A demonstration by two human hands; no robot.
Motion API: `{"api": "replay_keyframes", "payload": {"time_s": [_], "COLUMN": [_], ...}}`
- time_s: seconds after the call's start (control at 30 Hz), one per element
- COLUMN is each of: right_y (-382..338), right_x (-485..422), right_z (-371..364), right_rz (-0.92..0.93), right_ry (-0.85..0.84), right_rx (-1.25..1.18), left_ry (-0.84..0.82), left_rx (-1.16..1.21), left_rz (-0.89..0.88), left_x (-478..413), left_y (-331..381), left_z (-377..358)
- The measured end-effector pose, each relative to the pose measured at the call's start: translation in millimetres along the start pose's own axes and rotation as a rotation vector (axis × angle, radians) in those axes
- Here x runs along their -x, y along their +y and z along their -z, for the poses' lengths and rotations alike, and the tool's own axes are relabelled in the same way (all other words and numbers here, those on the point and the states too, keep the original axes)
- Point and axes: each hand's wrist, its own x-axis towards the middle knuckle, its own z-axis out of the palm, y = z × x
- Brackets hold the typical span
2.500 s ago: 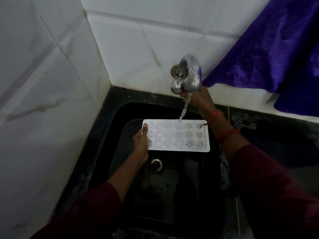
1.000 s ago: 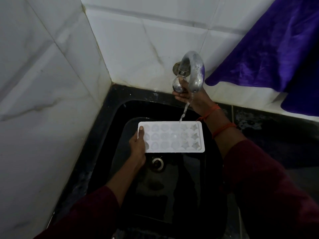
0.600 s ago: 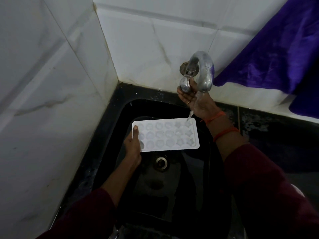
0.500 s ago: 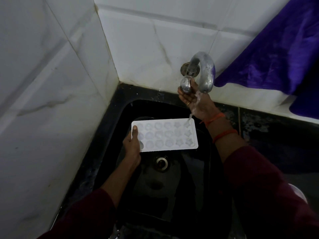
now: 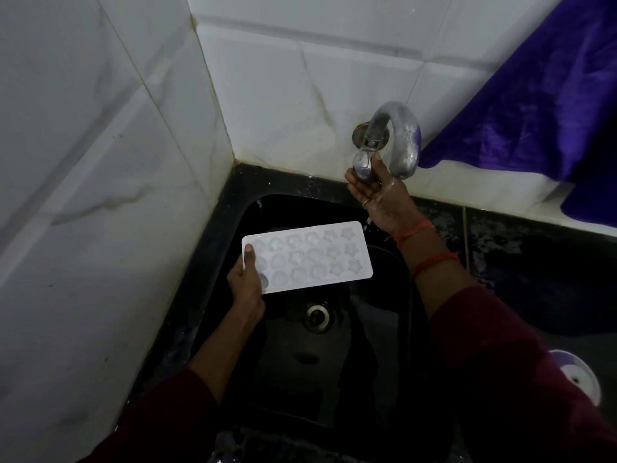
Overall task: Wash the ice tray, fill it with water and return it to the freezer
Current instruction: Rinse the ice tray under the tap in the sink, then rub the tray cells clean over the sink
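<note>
Over the black sink (image 5: pixel 233 208), toward its far left corner, the left hand (image 5: pixel 245 284) grips the ice tray (image 5: pixel 312 259) by its left short end. The thumb lies flat on the tray's top rim and the fingers are tucked underneath, out of sight. The tray is held roughly level above the basin, clear of the bottom, with the drain (image 5: pixel 315 317) showing just past its near long edge.

The right hand (image 5: pixel 379 200) is raised to the wall tap at the sink's far edge, palm turned upward. Its thumb and fingers close around the tap knob (image 5: pixel 363 166), just beside the curved metal spout (image 5: pixel 405 138). The skin looks wet, a ring (image 5: pixel 366 202) shows on one finger, and red threads (image 5: pixel 430 262) circle the wrist.

The tray is white plastic with three rows of six moulds, rounded shapes toward the held end and stars in the two columns at the free end. The moulds have a pale sheen; whether they hold water cannot be told.

A purple cloth (image 5: pixel 534 105) hangs over the counter's far right side, and a round white object (image 5: pixel 577 375) lies at the counter's right edge.
</note>
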Motion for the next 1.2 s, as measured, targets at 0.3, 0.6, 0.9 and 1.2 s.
{"api": "replay_keyframes", "payload": {"time_s": [0.3,0.6,0.9,1.2], "right_y": [28,77,117,140], "right_x": [25,98,144,170], "right_z": [14,72,96,106], "right_rz": [0.148,0.580,0.486,0.290], "right_ry": [0.219,0.165,0.194,0.130], "right_rx": [0.443,1.099,1.121,1.077], "left_ry": [0.000,-0.050,-0.061,-0.041], "left_rx": [0.012,-0.015,-0.048,-0.136], "left_rz": [-0.004,-0.059,-0.075,-0.153], "left_x": [3,18,40,64], "left_y": [8,5,-8,-20], "left_z": [7,14,27,52]}}
